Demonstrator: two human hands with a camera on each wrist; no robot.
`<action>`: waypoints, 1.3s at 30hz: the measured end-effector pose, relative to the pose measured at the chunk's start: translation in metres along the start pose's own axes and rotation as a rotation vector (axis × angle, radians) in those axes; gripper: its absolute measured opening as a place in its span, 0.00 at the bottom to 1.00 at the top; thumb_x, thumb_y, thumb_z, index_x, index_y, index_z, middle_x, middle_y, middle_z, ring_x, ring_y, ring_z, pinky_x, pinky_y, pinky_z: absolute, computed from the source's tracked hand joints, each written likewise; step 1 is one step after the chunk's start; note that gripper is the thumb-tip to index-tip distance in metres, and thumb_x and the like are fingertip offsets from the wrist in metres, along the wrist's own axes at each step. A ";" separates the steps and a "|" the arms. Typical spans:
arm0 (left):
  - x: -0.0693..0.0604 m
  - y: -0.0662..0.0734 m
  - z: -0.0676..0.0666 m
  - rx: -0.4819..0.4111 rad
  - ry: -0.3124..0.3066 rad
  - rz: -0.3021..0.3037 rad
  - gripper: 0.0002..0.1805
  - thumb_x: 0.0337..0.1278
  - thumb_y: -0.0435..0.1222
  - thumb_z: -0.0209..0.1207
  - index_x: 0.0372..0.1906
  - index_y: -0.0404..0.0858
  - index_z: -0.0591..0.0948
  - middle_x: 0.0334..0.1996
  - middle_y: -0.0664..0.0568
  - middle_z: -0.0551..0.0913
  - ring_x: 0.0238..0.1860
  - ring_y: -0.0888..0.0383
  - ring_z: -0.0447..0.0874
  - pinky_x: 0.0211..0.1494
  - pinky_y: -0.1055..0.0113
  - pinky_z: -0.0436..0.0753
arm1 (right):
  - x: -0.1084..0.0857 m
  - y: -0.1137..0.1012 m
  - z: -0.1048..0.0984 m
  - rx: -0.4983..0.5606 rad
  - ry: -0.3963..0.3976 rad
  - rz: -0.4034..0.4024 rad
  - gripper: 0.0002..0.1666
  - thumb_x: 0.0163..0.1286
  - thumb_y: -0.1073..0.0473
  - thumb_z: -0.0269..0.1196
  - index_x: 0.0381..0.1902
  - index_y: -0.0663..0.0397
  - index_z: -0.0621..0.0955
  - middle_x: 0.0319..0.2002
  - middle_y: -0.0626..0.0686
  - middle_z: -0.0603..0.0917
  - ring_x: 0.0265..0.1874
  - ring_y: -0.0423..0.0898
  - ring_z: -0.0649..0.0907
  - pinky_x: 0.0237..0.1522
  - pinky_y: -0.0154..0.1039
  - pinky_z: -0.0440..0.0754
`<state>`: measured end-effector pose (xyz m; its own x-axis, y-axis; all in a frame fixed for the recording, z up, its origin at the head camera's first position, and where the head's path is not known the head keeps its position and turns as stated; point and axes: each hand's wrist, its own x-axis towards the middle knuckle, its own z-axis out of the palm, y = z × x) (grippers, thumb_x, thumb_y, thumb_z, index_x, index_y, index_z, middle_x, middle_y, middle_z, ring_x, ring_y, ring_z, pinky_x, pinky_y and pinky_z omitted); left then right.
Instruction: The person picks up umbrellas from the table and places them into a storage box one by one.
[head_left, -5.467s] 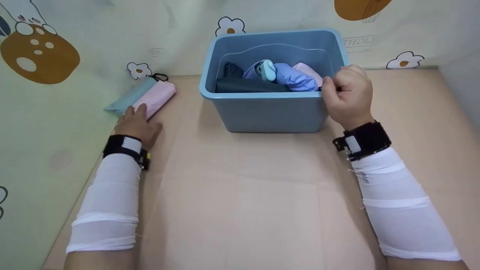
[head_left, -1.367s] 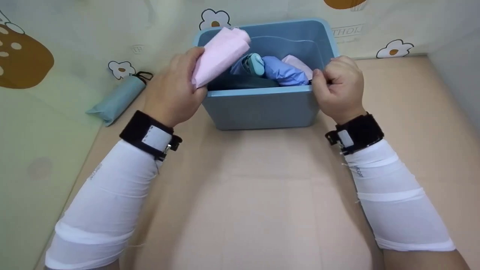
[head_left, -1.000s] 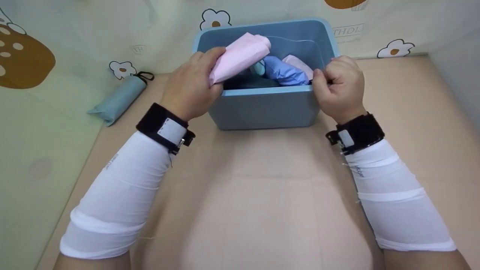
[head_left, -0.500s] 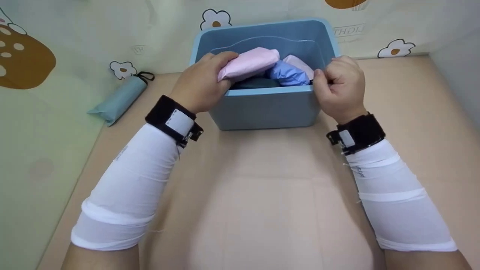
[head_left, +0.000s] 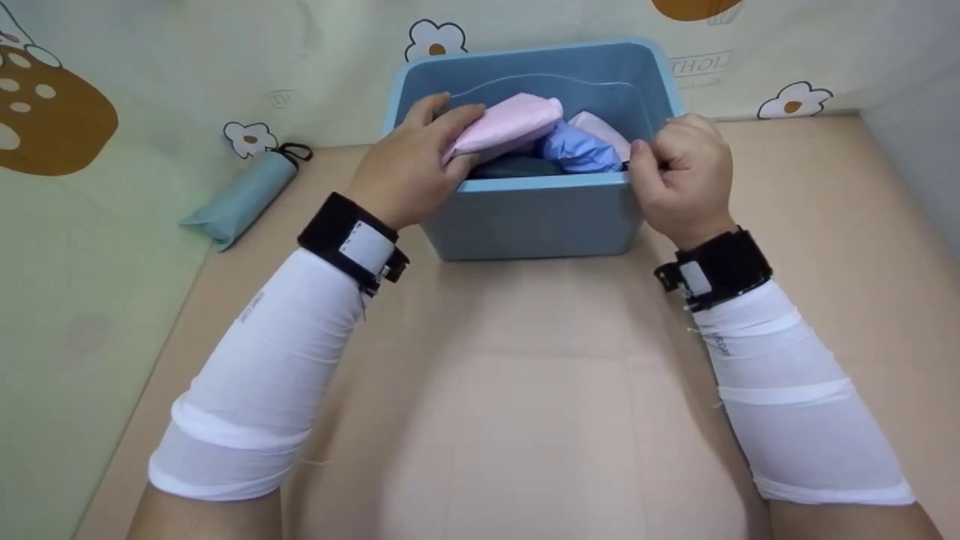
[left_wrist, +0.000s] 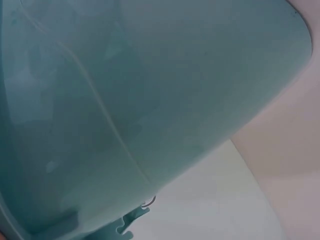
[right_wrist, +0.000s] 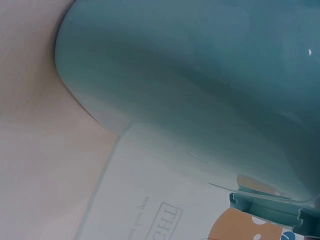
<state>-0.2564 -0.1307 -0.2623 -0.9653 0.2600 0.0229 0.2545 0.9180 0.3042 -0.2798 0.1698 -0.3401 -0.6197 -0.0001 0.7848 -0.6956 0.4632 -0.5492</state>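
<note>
In the head view a blue plastic bin [head_left: 536, 217] stands on the table by the back wall. My right hand [head_left: 688, 180] grips its right front rim. Over its left side, my left hand [head_left: 411, 166] is around the near end of a pink folded umbrella [head_left: 514, 124], its fingers spread and loosened. The pink umbrella lies on top of the bin's contents: a crinkled blue bundle [head_left: 585, 148], another pale pink piece [head_left: 602, 132] and a dark bundle [head_left: 517, 166]. Both wrist views show mostly the bin's outer wall [left_wrist: 165, 90], with neither hand's fingers clearly visible.
A teal folded umbrella [head_left: 247, 196] with a black wrist loop lies at the left, against the patterned wall covering [head_left: 330, 75]. Peach-coloured cloth covers the table [head_left: 540, 390]. A pale wall [head_left: 919, 135] stands at the right.
My left hand took the pink umbrella from beside the teal one, carried it right and lowered it into the bin. Its fingers have just loosened. My right hand stays on the rim.
</note>
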 end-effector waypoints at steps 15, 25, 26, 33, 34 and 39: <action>0.005 0.011 -0.006 0.040 -0.208 0.028 0.29 0.83 0.51 0.37 0.83 0.67 0.55 0.82 0.54 0.63 0.81 0.49 0.65 0.81 0.47 0.67 | -0.001 0.000 0.000 0.007 0.014 -0.004 0.27 0.63 0.61 0.59 0.08 0.63 0.63 0.12 0.60 0.60 0.24 0.44 0.64 0.34 0.37 0.53; 0.011 0.019 -0.010 -0.005 -0.304 -0.083 0.30 0.81 0.50 0.39 0.80 0.76 0.54 0.76 0.47 0.73 0.34 0.49 0.73 0.39 0.58 0.74 | -0.001 -0.001 0.000 -0.002 -0.001 0.005 0.27 0.64 0.61 0.59 0.08 0.64 0.64 0.12 0.59 0.61 0.24 0.42 0.64 0.34 0.37 0.52; 0.011 0.019 -0.012 -0.010 -0.315 -0.086 0.30 0.80 0.50 0.40 0.80 0.76 0.54 0.78 0.49 0.70 0.33 0.50 0.73 0.38 0.59 0.74 | -0.001 -0.001 0.000 -0.003 -0.003 0.005 0.27 0.64 0.61 0.59 0.08 0.64 0.64 0.12 0.59 0.61 0.24 0.42 0.64 0.34 0.37 0.52; 0.014 0.012 -0.011 -0.042 -0.311 -0.083 0.31 0.78 0.50 0.43 0.80 0.73 0.58 0.75 0.47 0.71 0.35 0.51 0.77 0.39 0.59 0.76 | -0.001 -0.001 0.001 -0.003 -0.007 0.003 0.27 0.64 0.61 0.59 0.08 0.64 0.65 0.12 0.59 0.62 0.24 0.44 0.65 0.34 0.36 0.53; 0.013 0.012 -0.009 -0.030 -0.300 -0.078 0.30 0.78 0.52 0.41 0.80 0.74 0.57 0.76 0.47 0.71 0.40 0.50 0.79 0.43 0.57 0.77 | 0.000 -0.001 0.001 -0.005 -0.005 0.002 0.27 0.64 0.60 0.58 0.08 0.64 0.64 0.12 0.59 0.61 0.24 0.44 0.65 0.34 0.37 0.53; 0.007 0.013 0.000 0.069 -0.187 -0.033 0.31 0.79 0.62 0.35 0.82 0.70 0.55 0.80 0.52 0.68 0.72 0.47 0.75 0.71 0.46 0.75 | 0.000 0.000 0.000 -0.016 0.004 0.003 0.27 0.64 0.60 0.59 0.08 0.64 0.64 0.12 0.60 0.61 0.24 0.44 0.64 0.34 0.37 0.52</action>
<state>-0.2599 -0.1170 -0.2586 -0.9471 0.2748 -0.1657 0.2325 0.9436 0.2357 -0.2800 0.1696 -0.3397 -0.6201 0.0043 0.7845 -0.6880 0.4776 -0.5465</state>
